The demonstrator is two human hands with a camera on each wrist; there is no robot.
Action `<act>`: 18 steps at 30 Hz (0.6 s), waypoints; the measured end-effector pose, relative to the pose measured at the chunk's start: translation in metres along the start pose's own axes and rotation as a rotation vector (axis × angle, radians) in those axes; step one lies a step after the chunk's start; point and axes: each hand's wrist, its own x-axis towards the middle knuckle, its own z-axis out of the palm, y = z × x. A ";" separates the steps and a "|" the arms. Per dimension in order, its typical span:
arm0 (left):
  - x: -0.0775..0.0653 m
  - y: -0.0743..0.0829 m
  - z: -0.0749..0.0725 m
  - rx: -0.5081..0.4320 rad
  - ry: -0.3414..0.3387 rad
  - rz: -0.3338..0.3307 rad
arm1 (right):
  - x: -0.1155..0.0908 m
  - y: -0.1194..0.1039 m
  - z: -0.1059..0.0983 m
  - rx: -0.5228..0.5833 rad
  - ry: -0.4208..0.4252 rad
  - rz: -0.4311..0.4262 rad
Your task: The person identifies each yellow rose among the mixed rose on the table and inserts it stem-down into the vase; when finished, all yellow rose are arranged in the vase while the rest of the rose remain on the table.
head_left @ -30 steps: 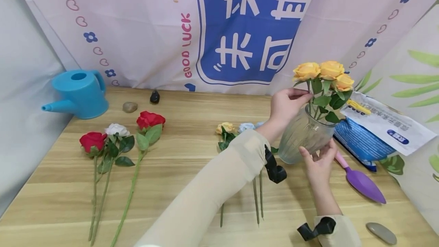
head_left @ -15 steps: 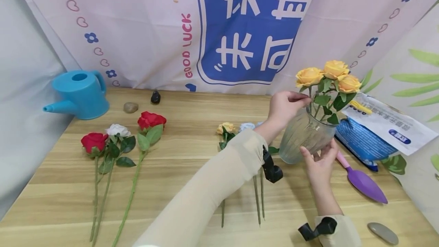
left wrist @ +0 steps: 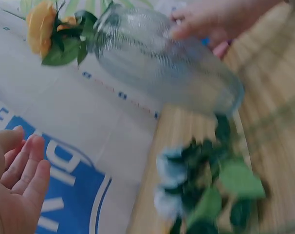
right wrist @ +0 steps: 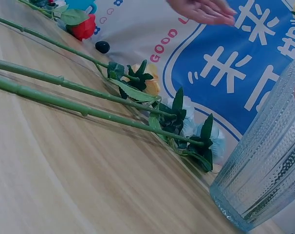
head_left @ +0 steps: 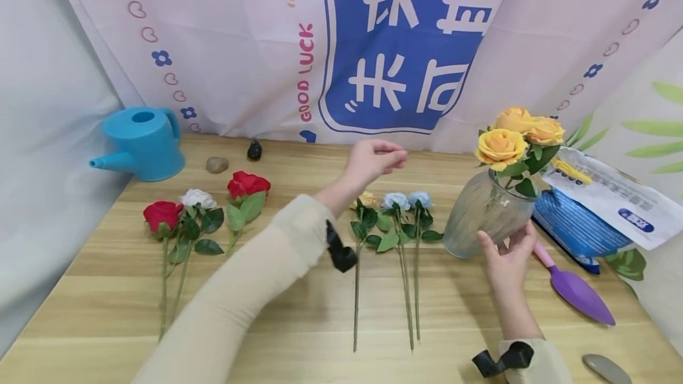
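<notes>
Three yellow roses [head_left: 501, 148] stand in a ribbed glass vase [head_left: 482, 215], which appears to lean to the right in the head view. My right hand [head_left: 510, 253] grips the vase low on its near side, thumb and fingers apart around the glass. Away from the vase, my left hand [head_left: 370, 162] hovers above the back of the table with loosely bent fingers and nothing in them. Under and beside it lie a smaller yellow rose [head_left: 367, 199] and two pale blue roses [head_left: 396, 201], stems toward me. The left wrist view is blurred, with the vase [left wrist: 162, 63] beyond the hand.
Red roses [head_left: 163, 216] and a white rose [head_left: 198, 198] lie on the left of the table. Behind them are a blue watering can [head_left: 143, 144] and pebbles [head_left: 217, 165]. A purple trowel [head_left: 581, 296], a blue-and-white bag [head_left: 581, 227] and a grey stone [head_left: 607, 368] sit right.
My left hand has let go of a yellow rose's stem at the vase and moved left. The yellow roses have settled lower and closer together. The right hand stays on the vase.
</notes>
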 end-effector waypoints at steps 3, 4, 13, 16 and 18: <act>-0.010 -0.011 -0.030 0.107 -0.016 -0.041 | 0.000 0.000 0.000 -0.002 0.002 -0.002; -0.014 -0.016 -0.038 0.140 -0.023 -0.060 | 0.000 0.000 -0.001 -0.001 0.003 -0.003; -0.055 -0.075 -0.068 0.286 -0.111 -0.253 | -0.001 -0.001 -0.002 0.017 -0.011 -0.013; -0.068 -0.089 -0.062 0.290 -0.148 -0.292 | -0.002 -0.001 -0.001 0.013 -0.006 -0.009; -0.074 -0.095 -0.057 0.312 -0.173 -0.308 | -0.002 -0.002 0.000 0.013 -0.005 -0.005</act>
